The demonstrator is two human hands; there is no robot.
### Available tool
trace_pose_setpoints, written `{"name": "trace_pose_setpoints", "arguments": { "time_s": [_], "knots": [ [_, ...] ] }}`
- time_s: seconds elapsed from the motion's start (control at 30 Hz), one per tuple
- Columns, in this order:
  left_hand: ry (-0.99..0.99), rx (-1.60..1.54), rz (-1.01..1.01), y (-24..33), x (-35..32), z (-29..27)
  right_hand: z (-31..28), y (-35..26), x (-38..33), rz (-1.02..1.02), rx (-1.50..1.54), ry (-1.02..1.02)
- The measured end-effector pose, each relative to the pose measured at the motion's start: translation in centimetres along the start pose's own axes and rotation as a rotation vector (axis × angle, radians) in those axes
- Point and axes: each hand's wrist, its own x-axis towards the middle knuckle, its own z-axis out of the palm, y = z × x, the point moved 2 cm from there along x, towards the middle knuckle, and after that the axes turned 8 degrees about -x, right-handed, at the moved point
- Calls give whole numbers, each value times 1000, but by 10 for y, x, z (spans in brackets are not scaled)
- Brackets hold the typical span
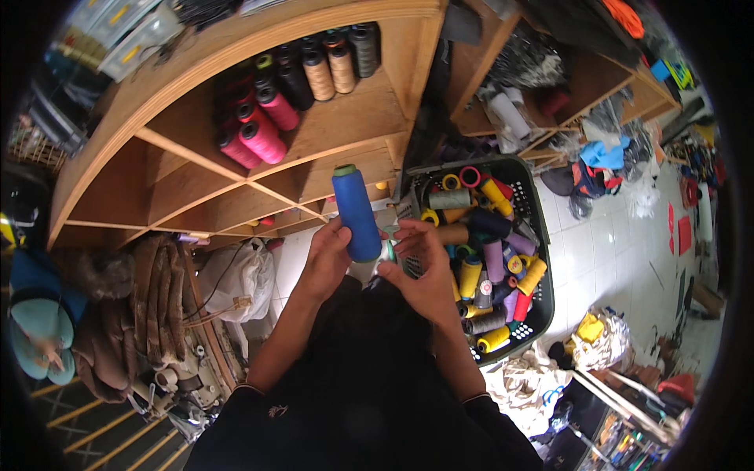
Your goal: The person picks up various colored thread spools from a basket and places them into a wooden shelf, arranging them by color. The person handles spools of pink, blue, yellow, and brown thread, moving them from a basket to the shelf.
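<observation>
Left hand point(326, 255) grips a blue thread cone point(356, 213) upright between shelf unit point(236, 184) and basket point(542, 267), right hand point(420, 263) open-fingered beside its base; one shelf compartment holds sorted cones point(294, 90), while many spools point(483, 259) remain in the basket.

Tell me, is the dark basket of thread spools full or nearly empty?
Fairly full: the basket holds many thread cones heaped across it, yellow, purple, grey and others, hiding its bottom.

Your workroom: shelves and tile.
You face a wooden cubby shelf point(236, 169), another wooden shelf point(585, 86) to its right, white tiled floor point(605, 251) under scattered clutter.
</observation>
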Motion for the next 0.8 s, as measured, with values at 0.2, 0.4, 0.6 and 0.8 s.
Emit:
{"name": "trace_pose_setpoints", "arguments": {
  "time_s": [0.2, 0.4, 0.6, 0.8],
  "knots": [
    [20, -190, -1, 30, -15, 7, 17, -29, 28, -184, -65, -19],
    [12, -319, 8, 43, -25, -7, 47, -56, 46, -227, -24, -86],
    [47, -294, 24, 62, -30, -29, 66, -53, 51, -245, -27, -297],
    [141, -129, 77, 93, -35, -28, 78, -63, 51, -214, 160, -299]
  ]
}}
